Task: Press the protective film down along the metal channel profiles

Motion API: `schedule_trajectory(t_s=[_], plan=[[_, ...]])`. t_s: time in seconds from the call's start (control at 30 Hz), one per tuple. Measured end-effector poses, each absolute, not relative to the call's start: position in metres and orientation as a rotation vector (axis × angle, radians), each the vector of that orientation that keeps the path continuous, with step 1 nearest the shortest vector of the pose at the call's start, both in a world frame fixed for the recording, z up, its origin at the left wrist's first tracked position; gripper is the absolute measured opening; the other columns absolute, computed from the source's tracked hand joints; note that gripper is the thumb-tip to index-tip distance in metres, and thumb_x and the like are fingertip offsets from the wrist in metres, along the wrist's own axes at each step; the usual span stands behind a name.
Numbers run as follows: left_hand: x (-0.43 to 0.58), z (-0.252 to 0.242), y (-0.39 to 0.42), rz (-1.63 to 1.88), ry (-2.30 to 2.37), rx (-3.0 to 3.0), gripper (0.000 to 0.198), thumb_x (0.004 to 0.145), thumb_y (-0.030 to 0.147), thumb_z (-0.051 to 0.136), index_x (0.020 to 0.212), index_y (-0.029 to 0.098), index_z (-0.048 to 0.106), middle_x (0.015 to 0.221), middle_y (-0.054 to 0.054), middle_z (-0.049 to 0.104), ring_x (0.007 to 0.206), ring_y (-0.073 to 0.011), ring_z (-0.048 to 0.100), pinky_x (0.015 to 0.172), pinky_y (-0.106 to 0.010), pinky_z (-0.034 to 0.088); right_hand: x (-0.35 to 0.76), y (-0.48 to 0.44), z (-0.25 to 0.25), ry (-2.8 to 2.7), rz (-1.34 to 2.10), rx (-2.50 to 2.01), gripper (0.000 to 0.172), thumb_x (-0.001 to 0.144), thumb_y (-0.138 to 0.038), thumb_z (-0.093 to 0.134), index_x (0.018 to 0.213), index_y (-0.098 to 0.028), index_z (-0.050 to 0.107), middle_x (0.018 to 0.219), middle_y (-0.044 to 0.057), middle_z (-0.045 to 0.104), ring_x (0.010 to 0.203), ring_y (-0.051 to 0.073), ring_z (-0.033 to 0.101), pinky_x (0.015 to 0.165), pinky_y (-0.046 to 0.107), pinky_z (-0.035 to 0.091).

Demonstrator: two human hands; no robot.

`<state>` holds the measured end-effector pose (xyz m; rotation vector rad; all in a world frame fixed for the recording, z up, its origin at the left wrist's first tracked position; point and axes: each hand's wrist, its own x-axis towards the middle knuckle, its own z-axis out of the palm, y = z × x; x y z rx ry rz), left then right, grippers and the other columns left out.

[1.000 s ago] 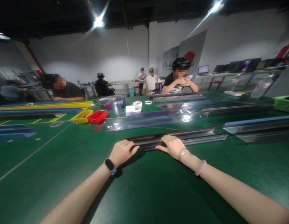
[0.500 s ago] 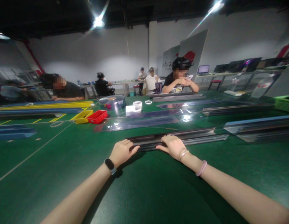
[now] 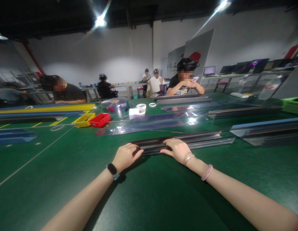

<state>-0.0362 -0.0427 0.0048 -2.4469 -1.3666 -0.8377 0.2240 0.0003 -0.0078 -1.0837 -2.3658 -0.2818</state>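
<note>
Dark, glossy and long, the black metal rail [image 3: 177, 142] lies flat on the green felt surface [image 3: 144, 195], with the left hand [image 3: 126, 156] curled over its near-left end and the right hand [image 3: 178, 150] spread palm-down on it just beside. Neither hand fully encloses the rail, so a careless push could skid it into the clear plastic sheet [image 3: 149, 125] just beyond, or pinch fingertips on its edge.

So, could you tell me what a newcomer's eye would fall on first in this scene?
Probably the two bare hands, left hand and right hand, laid on the near end of a long dark profile lying across the green table. Next, the bright red bin beside a yellow bin at mid-left. Behind sits a person leaning elbows on the table's far edge.
</note>
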Motion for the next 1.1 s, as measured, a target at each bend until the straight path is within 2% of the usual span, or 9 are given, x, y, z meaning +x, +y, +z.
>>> schedule_trajectory(t_s=[1.1], plan=[[-0.0355, 0.0029, -0.0398, -0.805, -1.453, -2.475, 0.033, 0.080, 0.043, 0.037, 0.079, 0.020, 0.061, 0.079, -0.004, 0.063, 0.079, -0.0151, 0.056, 0.073, -0.026, 0.041, 0.2253, 0.0054, -0.0047, -2.452, -0.199, -1.199, 0.050, 0.074, -0.059, 0.035, 0.096, -0.020, 0.058, 0.091, 0.005, 0.062, 0.086, 0.019, 0.056, 0.076, 0.030, 0.041]])
